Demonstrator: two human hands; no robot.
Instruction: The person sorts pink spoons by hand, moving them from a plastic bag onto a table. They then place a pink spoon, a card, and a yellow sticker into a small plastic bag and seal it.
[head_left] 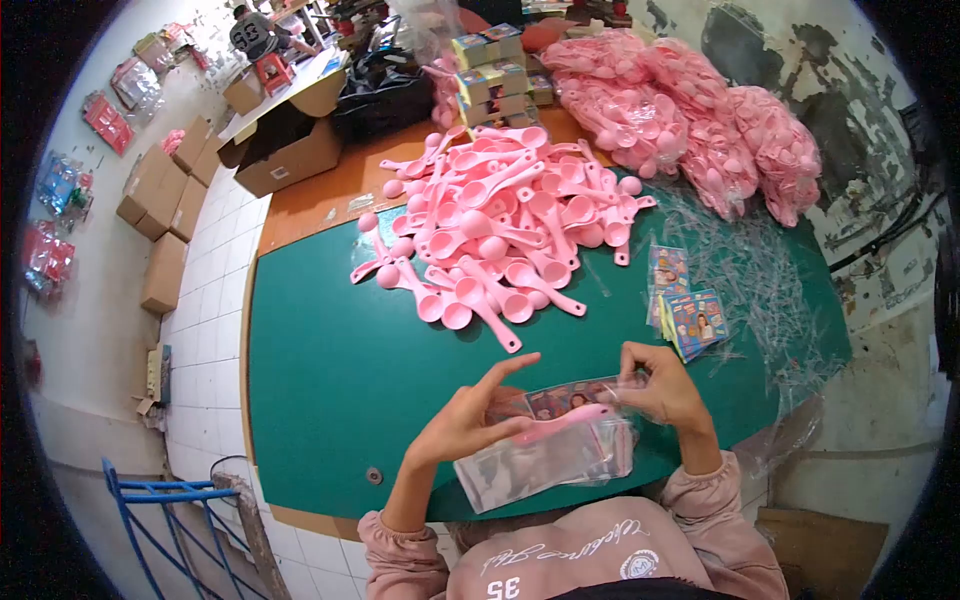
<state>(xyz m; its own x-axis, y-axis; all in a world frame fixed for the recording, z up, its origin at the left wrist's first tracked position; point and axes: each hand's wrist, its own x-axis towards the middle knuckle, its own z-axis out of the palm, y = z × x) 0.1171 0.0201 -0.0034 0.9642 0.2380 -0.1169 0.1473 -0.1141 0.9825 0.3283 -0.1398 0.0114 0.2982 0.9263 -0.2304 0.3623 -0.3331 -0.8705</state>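
A clear plastic bag [512, 407] with a printed card [562, 401] is stretched between my two hands, above the near edge of the table. Along its lower side lies a pink spoon [563, 423], its handle end pointing right. My left hand [452, 420] grips the left end, thumb over the spoon and index finger raised; its other fingers are partly hidden behind the bag. At the right end, my right hand [662, 388] pinches the bag between thumb and fingers. Flat clear bags [525, 470] lie beneath, at the table's edge.
A heap of pink spoons [490, 220] covers the far middle of the green table [330, 370]. Printed cards [697, 322] and scattered clear plastic strips [770, 300] lie to the right. Bulging bags of spoons [690, 110] stand behind. A person [258, 35] sits far left.
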